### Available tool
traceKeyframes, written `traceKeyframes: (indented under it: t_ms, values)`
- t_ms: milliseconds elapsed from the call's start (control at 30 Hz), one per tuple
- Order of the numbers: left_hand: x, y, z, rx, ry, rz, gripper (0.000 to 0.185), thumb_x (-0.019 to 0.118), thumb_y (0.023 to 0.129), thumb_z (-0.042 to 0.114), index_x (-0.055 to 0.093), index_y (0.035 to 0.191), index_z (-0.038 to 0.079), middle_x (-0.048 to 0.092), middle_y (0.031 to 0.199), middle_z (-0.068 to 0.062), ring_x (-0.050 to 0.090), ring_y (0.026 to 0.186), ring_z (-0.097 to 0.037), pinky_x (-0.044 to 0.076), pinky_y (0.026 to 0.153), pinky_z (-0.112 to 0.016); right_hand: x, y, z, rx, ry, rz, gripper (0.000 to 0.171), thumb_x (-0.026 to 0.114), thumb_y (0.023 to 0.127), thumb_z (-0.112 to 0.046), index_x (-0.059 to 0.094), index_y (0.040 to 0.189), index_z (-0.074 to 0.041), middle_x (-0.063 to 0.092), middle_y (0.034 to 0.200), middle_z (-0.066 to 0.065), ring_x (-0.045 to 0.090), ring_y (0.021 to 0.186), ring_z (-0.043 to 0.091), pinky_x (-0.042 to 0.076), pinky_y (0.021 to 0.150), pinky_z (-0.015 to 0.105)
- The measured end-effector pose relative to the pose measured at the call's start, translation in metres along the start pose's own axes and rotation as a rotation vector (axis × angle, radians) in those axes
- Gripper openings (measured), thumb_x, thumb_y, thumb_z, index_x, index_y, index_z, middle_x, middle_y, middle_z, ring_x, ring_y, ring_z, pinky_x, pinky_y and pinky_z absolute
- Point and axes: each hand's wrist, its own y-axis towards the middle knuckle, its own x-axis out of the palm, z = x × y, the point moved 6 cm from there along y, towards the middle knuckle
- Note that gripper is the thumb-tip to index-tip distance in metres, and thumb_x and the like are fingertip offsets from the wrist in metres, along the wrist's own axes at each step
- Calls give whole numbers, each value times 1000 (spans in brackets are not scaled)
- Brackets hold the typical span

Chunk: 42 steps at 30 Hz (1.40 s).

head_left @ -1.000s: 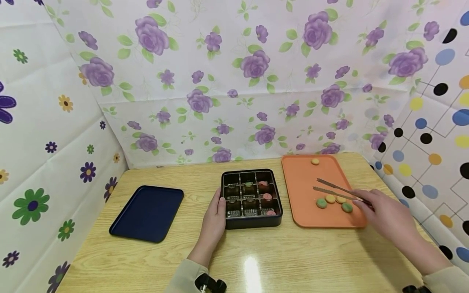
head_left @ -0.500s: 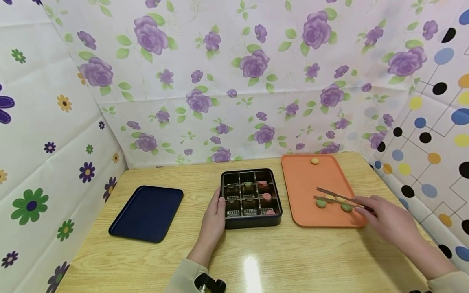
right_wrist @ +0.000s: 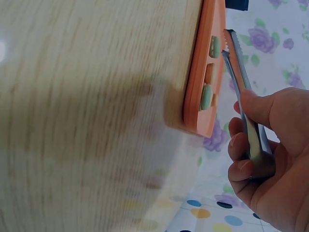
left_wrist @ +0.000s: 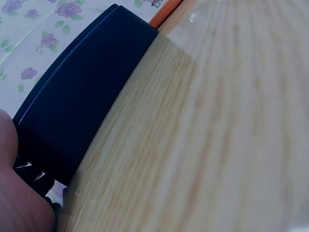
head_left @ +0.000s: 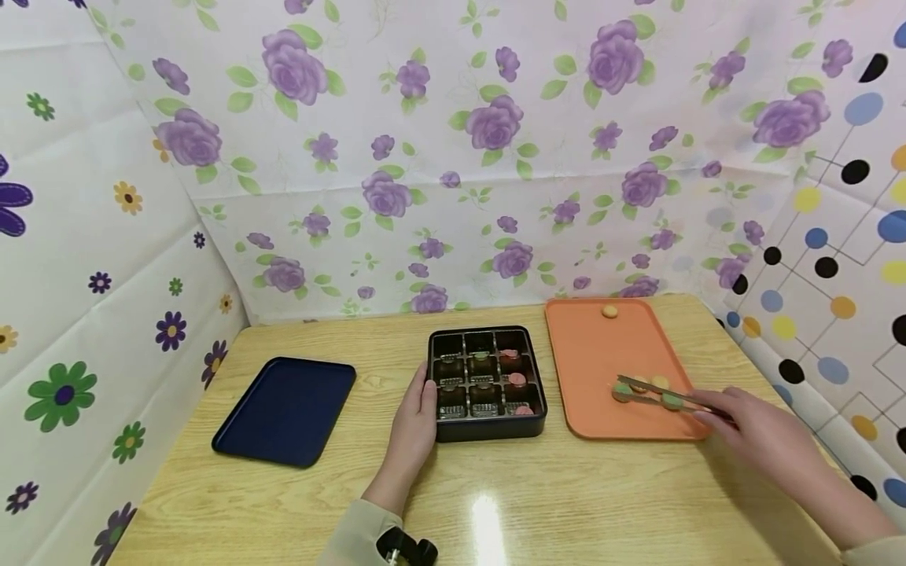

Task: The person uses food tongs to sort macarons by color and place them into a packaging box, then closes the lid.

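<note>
tongs: metal tongs (head_left: 654, 391) gripped in right hand (head_left: 760, 432), tips low over orange tray (head_left: 587, 354), at the green sweet (head_left: 622, 391); whether the tips pinch it, cannot tell
right hand: fingers (right_wrist: 241, 147) and thumb curled round the tongs handle, grasping it; wrist out over the right part of the worktop (head_left: 538, 503)
sweets on tray: small round pieces in a cluster by the tongs tips, another green one (head_left: 671, 402) and a yellow one (head_left: 660, 383) just beside; a lone yellow piece (head_left: 609, 311) at the far edge of the tray, well apart
tray in wrist view: orange tray (right_wrist: 205, 72) seen edge-on, green and yellow pieces on it, tongs (right_wrist: 241, 82) just above them
box: black box with compartments (head_left: 485, 383), left of the orange tray, near it; pink pieces in the right column, something green in a middle cell, the rest too dark to tell
left hand: left hand (head_left: 413, 428) rests against the box's left front corner, fingers relaxed and straight, touching the side, holding nothing; left wrist view shows only the box wall (left_wrist: 82, 101) close up
blue tray: dark blue tray (head_left: 286, 409) on the left of the worktop, well apart from the box
backdrop: flower-print sheets behind, dotted sheet on the right
</note>
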Motion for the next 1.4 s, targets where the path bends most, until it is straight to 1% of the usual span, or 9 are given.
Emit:
traceKeyframes:
  t_ms: [67, 233, 433, 533, 667, 867, 1200, 1267, 1400]
  values:
    - [0, 0, 1, 0, 1, -1, 59, 37, 123, 40, 27, 178, 20, 28, 180, -9, 26, 165, -38, 26, 131, -64, 0, -2, 1, -10, -9, 5, 31, 78, 106, -23, 80, 135, -13, 57, 83, -11, 42, 62, 6, 35, 55, 29]
    - [-1, 0, 2, 10, 18, 3, 60, 37, 123, 41, 28, 178, 18, 29, 180, -12, 27, 164, -41, 27, 130, -66, 1, -3, 2, -20, -15, 14, 32, 80, 105, -21, 80, 135, -11, 57, 84, -12, 40, 62, 4, 34, 53, 29]
    - [-1, -1, 2, 17, 14, 5, 59, 37, 123, 39, 29, 177, 17, 29, 180, -13, 26, 164, -41, 26, 130, -66, 3, -4, 4, -12, -12, -4, 34, 79, 105, -19, 78, 137, -11, 61, 87, -9, 43, 62, 6, 35, 53, 30]
    - [0, -1, 1, 8, 6, 2, 58, 37, 123, 38, 28, 177, 18, 29, 180, -11, 26, 165, -40, 26, 131, -65, 3, -3, 5, -4, -17, -14, 34, 80, 104, -18, 78, 137, -11, 63, 89, -7, 44, 63, 7, 37, 53, 31]
    - [0, -1, 1, 0, -4, -3, 58, 37, 123, 38, 27, 178, 20, 28, 181, -9, 26, 165, -38, 26, 131, -64, 4, -3, 5, 6, -32, -14, 35, 82, 103, -18, 79, 136, -10, 66, 91, -6, 46, 63, 9, 38, 52, 32]
    - [0, 0, 0, 5, -4, -3, 59, 37, 123, 39, 27, 178, 20, 28, 181, -9, 26, 165, -38, 26, 131, -64, 5, -2, 5, 1, -34, -12, 32, 82, 102, -18, 80, 133, -10, 67, 91, -5, 48, 64, 9, 40, 52, 33]
    - [0, 0, 0, 8, 2, 2, 60, 36, 123, 42, 27, 178, 19, 28, 180, -10, 26, 165, -39, 26, 131, -65, 3, -2, 5, -6, -30, 26, 28, 84, 100, -18, 83, 127, -12, 71, 92, -3, 55, 66, 10, 43, 52, 36]
    - [0, 0, 0, 5, 0, 2, 60, 36, 123, 43, 27, 178, 20, 28, 181, -9, 26, 165, -38, 26, 131, -64, 3, -2, 6, 1, -28, 27, 28, 85, 100, -18, 83, 127, -11, 73, 93, -1, 60, 68, 13, 47, 53, 38]
    - [-1, -1, 2, 25, 20, 14, 62, 35, 123, 45, 29, 177, 17, 31, 179, -14, 29, 163, -45, 29, 128, -68, 3, -3, 7, 21, -18, 9, 28, 84, 101, -19, 83, 128, -11, 76, 97, 2, 69, 74, 21, 53, 56, 44]
